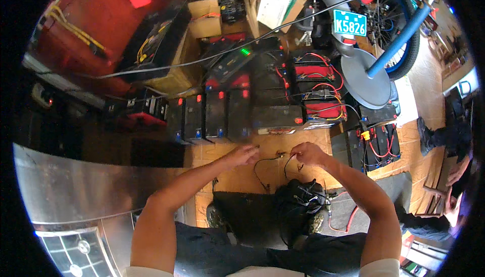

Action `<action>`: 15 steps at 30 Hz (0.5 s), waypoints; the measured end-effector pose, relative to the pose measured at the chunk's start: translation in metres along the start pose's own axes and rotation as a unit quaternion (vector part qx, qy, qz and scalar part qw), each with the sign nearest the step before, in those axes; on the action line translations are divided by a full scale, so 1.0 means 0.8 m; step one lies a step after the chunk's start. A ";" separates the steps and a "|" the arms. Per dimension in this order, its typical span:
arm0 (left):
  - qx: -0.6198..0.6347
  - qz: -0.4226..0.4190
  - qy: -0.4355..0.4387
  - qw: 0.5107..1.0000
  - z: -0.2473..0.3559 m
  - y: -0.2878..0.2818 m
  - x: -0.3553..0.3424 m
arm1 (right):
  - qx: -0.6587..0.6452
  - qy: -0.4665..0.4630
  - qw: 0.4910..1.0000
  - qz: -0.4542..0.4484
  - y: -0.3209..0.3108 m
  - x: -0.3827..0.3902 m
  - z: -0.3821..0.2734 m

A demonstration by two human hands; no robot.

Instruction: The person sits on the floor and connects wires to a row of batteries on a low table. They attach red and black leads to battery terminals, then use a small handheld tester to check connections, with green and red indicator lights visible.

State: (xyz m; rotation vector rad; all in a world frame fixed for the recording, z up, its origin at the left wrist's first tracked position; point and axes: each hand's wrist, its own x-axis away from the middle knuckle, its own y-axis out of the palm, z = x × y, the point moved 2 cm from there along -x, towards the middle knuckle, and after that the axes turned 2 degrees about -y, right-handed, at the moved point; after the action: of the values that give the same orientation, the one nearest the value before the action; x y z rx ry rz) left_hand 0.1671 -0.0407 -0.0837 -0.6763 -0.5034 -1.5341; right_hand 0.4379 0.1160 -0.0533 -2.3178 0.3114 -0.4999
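My left hand is closed in a pinch in front of the row of black batteries. A tiny dark bit shows at its fingertips, too small to name. To its right, my right hand pinches the end of a thin black cable that hangs toward the floor. Between the hands lies a thin black lead, with a small connector at its upper end. Below my right hand sits a black bag or bundle with cords, its contents hidden.
A charger with green lights rests on the batteries. More batteries with red wires stand to the right, and a yellow connector nearby. A grey round base with a blue pole stands behind them. Another person's hand shows far right.
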 end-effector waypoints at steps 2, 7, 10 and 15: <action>0.025 -0.037 0.030 0.999 0.006 0.005 -0.007 | 0.007 -0.072 0.997 0.012 0.015 -0.008 -0.040; 0.054 -0.122 -0.025 0.991 0.018 0.026 -0.007 | -0.184 -0.053 0.981 0.039 0.040 -0.053 -0.095; 0.080 -0.143 0.003 0.987 0.014 0.032 0.009 | -0.157 0.046 0.986 0.017 0.052 -0.076 -0.092; -0.098 -0.144 -0.049 0.983 -0.009 -0.007 0.031 | -0.029 0.007 0.999 -0.011 0.071 -0.084 -0.058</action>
State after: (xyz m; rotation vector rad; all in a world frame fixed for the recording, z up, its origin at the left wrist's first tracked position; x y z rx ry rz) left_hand 0.1605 -0.0632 -0.0712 -0.8636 -0.5467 -1.8467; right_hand 0.3533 0.0720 -0.0810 -2.3773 0.3119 -0.5229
